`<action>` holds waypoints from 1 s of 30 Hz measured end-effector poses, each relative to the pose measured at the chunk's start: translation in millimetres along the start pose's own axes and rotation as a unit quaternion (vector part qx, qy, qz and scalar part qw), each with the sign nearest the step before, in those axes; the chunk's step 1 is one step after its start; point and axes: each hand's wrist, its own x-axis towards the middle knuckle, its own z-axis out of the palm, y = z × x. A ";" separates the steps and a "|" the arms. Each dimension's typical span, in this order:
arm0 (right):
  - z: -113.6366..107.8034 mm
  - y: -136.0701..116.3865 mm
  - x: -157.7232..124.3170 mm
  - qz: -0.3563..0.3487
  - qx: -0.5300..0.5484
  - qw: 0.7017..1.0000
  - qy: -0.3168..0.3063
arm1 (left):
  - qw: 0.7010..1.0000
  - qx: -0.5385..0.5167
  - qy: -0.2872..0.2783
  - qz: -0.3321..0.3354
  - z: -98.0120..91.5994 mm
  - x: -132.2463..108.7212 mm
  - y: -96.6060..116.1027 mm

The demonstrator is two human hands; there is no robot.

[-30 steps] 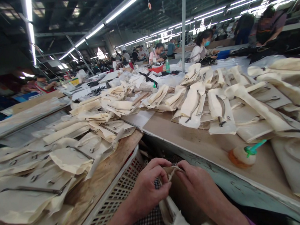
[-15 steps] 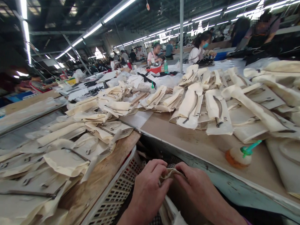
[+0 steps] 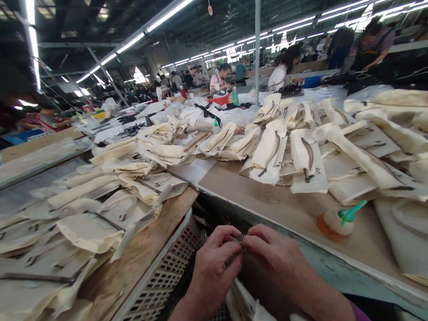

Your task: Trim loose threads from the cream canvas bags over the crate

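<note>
Long worktables (image 3: pixel 269 201) fill a hall under fluorescent ceiling strips (image 3: pixel 152 24).

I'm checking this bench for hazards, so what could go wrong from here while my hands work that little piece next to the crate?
1. The left hand and the right hand pinch a small dark piece at the fingertips, above the gap beside the white crate; a slip could drop it out of sight.
2. The bottle with the green nozzle rests near the edge of the table, close to the right hand; a wide movement might knock it off.
</note>
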 end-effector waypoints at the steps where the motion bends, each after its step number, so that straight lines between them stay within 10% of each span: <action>1: -1.1 0.3 0.3 -0.008 -0.018 1.000 -0.006 | 1.000 0.000 -0.001 -0.002 -0.1 0.1 0.9; 30: 7.1 1.6 2.3 -0.016 0.070 0.996 0.042 | 0.999 -0.011 0.042 0.023 8.0 -0.9 -0.6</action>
